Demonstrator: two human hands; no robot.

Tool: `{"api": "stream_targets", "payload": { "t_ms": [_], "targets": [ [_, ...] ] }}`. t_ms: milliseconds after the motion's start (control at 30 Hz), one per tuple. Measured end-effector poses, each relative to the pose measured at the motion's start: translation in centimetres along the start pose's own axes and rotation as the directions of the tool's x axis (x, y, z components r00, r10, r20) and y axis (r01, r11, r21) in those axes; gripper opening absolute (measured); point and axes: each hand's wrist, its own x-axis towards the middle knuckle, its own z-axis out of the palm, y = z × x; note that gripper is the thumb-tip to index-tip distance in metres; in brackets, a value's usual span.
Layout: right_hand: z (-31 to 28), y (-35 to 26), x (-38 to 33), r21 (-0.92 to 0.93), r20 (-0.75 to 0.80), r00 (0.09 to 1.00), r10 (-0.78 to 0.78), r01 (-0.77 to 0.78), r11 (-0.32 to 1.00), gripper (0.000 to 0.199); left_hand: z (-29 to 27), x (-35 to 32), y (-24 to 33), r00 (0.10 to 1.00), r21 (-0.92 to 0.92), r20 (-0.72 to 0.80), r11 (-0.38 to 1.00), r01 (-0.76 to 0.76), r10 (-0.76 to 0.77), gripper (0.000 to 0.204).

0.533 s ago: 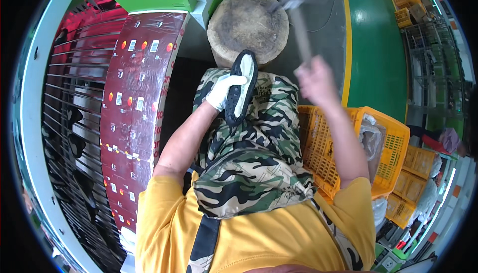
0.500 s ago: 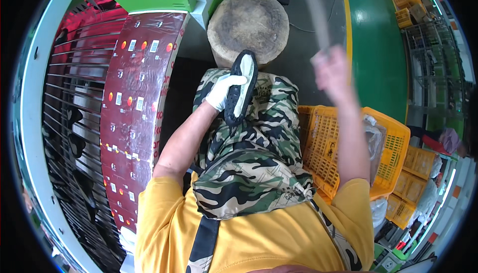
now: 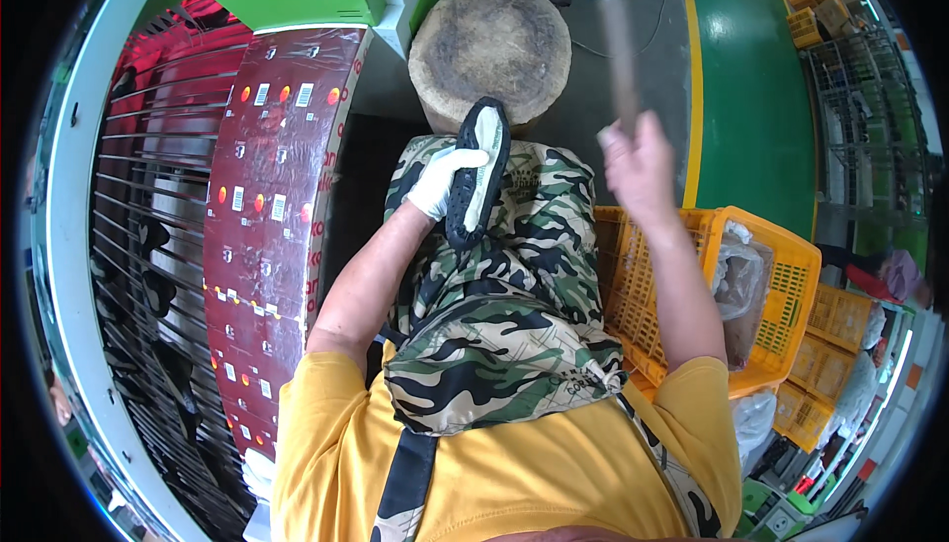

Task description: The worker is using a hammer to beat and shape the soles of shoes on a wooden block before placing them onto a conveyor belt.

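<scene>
The long black shoe-shaped piece with a pale cream middle [image 3: 479, 184] is above my lap. Its top end shows in front of the near edge of the round, rough wooden stump [image 3: 489, 47]. I can't tell if the 2 touch. My left hand [image 3: 440, 184], in a white cloth glove, grasps the piece from its left side, with my thumb over the pale part.

My bare right hand [image 3: 641, 168] is up, to the right of the stump. Its fingers are wrapped around the wood handle of a gray-headed hammer [image 3: 621, 52]. The hammer points up and away from me, well apart from the black piece, and its head is blurry.

Under the piece is my green, black and tan patterned cloth apron [image 3: 504, 344]. To my right is a yellow plastic crate with holes [image 3: 776, 329], with a clear plastic bag [image 3: 734, 280] in it. To my left are a shiny dark red panel with small stickers [image 3: 282, 156] and a rack of thin metal bars [image 3: 158, 181].
</scene>
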Motion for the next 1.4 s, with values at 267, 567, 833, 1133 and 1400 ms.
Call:
{"api": "stream_targets", "payload": {
  "t_ms": [267, 567, 833, 1133, 1400],
  "targets": [
    [2.3, 4.0, -0.2, -0.34, 0.183, 0.982, -0.05, 0.111, 0.934, 0.029, 0.4, -0.3, -0.1, 0.999, -0.067, 0.036, 0.997, 0.036, -0.033, 0.032],
    [1.4, 3.9, 1.4, -0.315, 0.13, 0.987, 0.09, -0.045, 0.948, 0.028, 0.7, -0.7, 0.4, 0.998, 0.086, 0.012, 0.994, -0.062, 0.061, 0.033],
    [2.2, 3.7, 1.8, 0.126, -0.093, 0.982, 0.165, -0.153, 0.98, 0.019, 5.8, 0.9, 6.7, 0.593, 0.099, -0.029, 0.592, -0.8, 0.805, 0.042],
    [5.7, 5.0, -2.3, -0.391, 0.119, 0.99, -0.073, 0.115, 0.913, 0.031, 5.0, -1.0, 7.3, 0.643, 0.259, 0.234, 0.591, -0.764, 0.729, 0.073],
    [3.0, 4.9, -1.3, -0.317, 0.18, 0.983, 0.033, 0.026, 0.948, 0.025, 1.7, -2.3, 6.9, 0.883, -0.131, 0.003, 0.876, -0.465, 0.469, 0.058]
  ]
}}
